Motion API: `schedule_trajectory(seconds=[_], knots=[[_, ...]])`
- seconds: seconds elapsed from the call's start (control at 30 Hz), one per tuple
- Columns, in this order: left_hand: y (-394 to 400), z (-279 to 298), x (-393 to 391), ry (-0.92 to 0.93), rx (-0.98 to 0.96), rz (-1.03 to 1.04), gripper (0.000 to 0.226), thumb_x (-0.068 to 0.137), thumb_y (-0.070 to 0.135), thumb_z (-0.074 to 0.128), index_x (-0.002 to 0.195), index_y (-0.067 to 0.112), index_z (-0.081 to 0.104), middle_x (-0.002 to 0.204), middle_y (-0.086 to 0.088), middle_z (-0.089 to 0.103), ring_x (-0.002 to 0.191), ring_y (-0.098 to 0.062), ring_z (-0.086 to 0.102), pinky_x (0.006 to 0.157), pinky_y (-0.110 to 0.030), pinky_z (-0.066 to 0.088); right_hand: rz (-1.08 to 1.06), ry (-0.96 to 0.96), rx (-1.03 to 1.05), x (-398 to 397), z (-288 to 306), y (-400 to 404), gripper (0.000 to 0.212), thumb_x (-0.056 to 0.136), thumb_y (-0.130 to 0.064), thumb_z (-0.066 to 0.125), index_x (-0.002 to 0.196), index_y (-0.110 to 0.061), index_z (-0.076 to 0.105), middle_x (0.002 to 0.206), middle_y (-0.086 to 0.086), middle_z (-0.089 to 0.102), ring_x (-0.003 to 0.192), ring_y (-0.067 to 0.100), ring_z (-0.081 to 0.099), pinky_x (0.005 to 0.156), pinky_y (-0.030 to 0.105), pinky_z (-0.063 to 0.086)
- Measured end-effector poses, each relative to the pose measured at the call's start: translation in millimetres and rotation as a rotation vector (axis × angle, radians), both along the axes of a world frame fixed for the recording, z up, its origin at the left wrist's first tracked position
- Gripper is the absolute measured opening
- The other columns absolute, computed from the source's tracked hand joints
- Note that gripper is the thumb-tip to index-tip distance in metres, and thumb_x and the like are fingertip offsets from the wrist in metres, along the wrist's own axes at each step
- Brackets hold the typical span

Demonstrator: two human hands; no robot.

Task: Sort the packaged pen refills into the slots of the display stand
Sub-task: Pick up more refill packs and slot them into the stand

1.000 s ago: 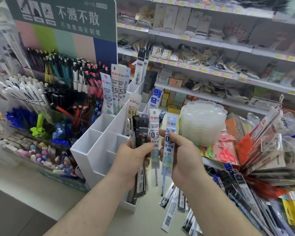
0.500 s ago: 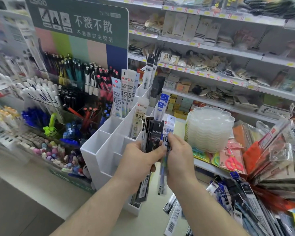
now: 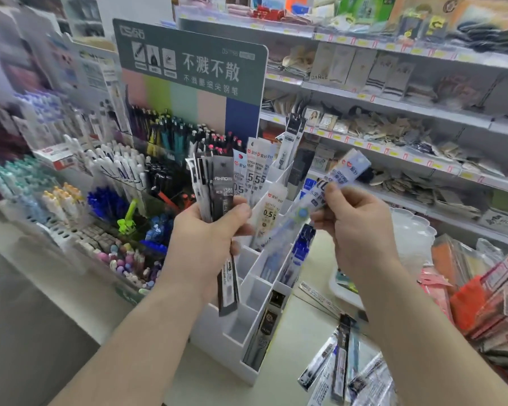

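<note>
A shopper restocks a stationery counter, with the white tiered display stand (image 3: pixel 248 291) at the centre of the scene. Left of the stand, racks of pens (image 3: pixel 112 168) stand beneath a green signboard (image 3: pixel 188 63). Directly in front of the stand's upper tiers, the left hand (image 3: pixel 208 244) holds a fanned bundle of black refill packs (image 3: pixel 217 183) upright, its fingers (image 3: pixel 241 212) clenched round their middle. Half a second ago both hands met over that bundle; now the right hand (image 3: pixel 361 227) has drawn clear to the right of the stand, its fingers (image 3: pixel 330 190) pinching a single pale blue refill pack (image 3: pixel 339 177), which slants down toward the stand's middle slots and appears blurred by motion. That separation suggests one pack has been singled out and is about to be matched to a slot. Behind the bundle, the stand's upper slots already carry white 0.5 refill packs (image 3: pixel 254 168), and a dark pack (image 3: pixel 264 326) sits in a low slot on its right side; several front slots look unfilled. Right of the stand's foot, more loose refill packs (image 3: pixel 343 370) lie on the bench (image 3: pixel 282 385), so much sorting appears to remain. Shelves of goods (image 3: pixel 393 136) run behind.
</note>
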State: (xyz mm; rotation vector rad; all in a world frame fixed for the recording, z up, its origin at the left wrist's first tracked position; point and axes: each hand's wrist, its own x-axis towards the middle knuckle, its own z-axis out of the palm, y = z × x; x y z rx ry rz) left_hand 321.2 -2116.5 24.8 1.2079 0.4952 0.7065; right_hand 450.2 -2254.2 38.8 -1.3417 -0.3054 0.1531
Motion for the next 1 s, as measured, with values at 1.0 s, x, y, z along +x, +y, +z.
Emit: schedule_trajectory(seconds=[1.0], knots=[[-6, -9, 1, 0.004, -0.353, -0.543, 0.019, 0.085, 0.024, 0.066, 0.096, 0.011, 0.058, 0.058, 0.004, 0.047, 0.043, -0.008, 0.041, 0.043, -0.020, 0.038, 0.031, -0.392, -0.543, 10, -4, 52, 0.006, 0.086, -0.029, 0.073, 0.083, -0.025, 0.075, 0.066, -0.009, 0.068, 0.058, -0.001, 0.058, 0.059, 0.020, 0.047]])
